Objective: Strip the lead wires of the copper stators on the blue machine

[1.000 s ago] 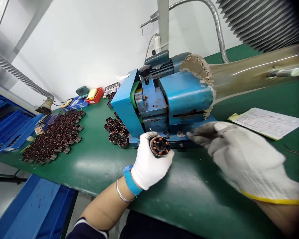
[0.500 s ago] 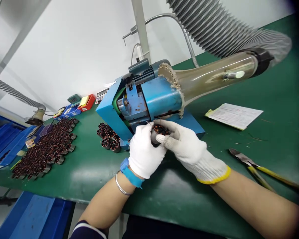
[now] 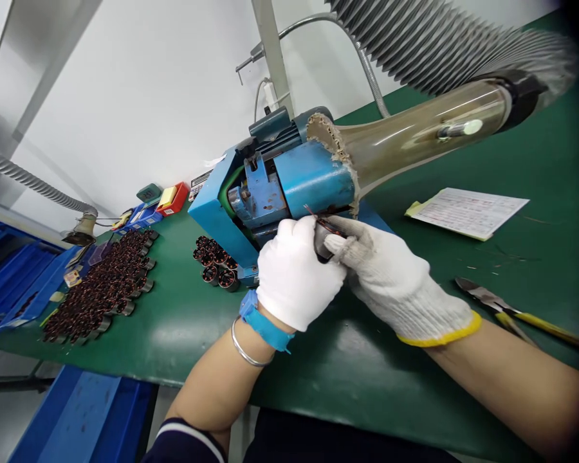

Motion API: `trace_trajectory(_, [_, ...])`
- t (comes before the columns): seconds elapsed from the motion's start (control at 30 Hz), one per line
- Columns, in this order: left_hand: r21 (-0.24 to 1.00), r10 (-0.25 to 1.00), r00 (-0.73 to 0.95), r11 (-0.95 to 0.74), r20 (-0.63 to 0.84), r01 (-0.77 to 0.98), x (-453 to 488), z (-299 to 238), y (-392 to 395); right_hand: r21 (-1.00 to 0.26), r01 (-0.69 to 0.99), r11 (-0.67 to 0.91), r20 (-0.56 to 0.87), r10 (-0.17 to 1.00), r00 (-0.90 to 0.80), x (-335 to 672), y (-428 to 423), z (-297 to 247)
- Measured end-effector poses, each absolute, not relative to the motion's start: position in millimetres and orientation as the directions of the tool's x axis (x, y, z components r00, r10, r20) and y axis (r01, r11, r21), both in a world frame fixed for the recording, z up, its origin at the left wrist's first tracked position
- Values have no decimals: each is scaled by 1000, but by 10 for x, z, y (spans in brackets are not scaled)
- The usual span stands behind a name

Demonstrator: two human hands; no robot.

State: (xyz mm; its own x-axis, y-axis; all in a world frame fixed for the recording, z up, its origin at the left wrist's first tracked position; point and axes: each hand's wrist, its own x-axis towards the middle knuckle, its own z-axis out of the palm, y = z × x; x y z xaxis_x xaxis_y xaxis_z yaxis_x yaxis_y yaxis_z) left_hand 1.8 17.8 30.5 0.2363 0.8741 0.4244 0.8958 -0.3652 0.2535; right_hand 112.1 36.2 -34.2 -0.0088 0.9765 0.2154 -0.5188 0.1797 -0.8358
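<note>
My left hand (image 3: 296, 273), in a white glove, is closed around a small copper-wound motor stator (image 3: 324, 236) and holds it up against the front of the blue bench machine (image 3: 275, 186). My right hand (image 3: 395, 280), also gloved, is pressed on the stator from the right, its fingers pinched on the top. Thin copper wire ends stick up from the stator toward the machine's slot. Most of the stator is hidden between the two gloves.
A small cluster of stators (image 3: 215, 256) sits left of the machine; a large spread of stators (image 3: 103, 283) lies farther left. Yellow-handled cutters (image 3: 511, 308) and a paper sheet (image 3: 468, 211) lie on the green bench at right. A clear extraction duct (image 3: 424, 132) meets the machine.
My right hand came in from the right and closed on the stator held by my left hand. Both hands then lifted it slightly toward the machine's front.
</note>
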Motion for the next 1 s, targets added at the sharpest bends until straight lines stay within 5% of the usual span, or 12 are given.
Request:
trace_trajectory(0.17, [398, 861, 265, -447, 434, 801, -35, 229, 142, -880, -416, 231, 219, 973, 76, 1153, 280, -405])
trace_trajectory(0.33, [641, 843, 248, -527, 477, 558, -267, 15, -71, -966, -139, 216, 222, 975, -30, 1158, -9, -335])
trace_trajectory(0.5, [948, 982, 43, -191, 186, 256, -403, -83, -146, -886, 111, 451, 429, 885, -179, 1190, -83, -374])
trace_trajectory(0.67, [989, 970, 240, 75, -43, -127, -513, -109, -101, -626, 373, 685, 621, 727, -292, 1180, 10, -440])
trace_trajectory(0.77, [946, 942, 332, 150, -49, -286, -559, -148, -79, -563, 394, 726, 673, 680, -292, 1192, 54, -443])
trace_trajectory(1.0, [991, 970, 237, 74, -45, -115, -528, -199, -54, -493, 445, 748, 684, 649, -332, 1249, 77, -497])
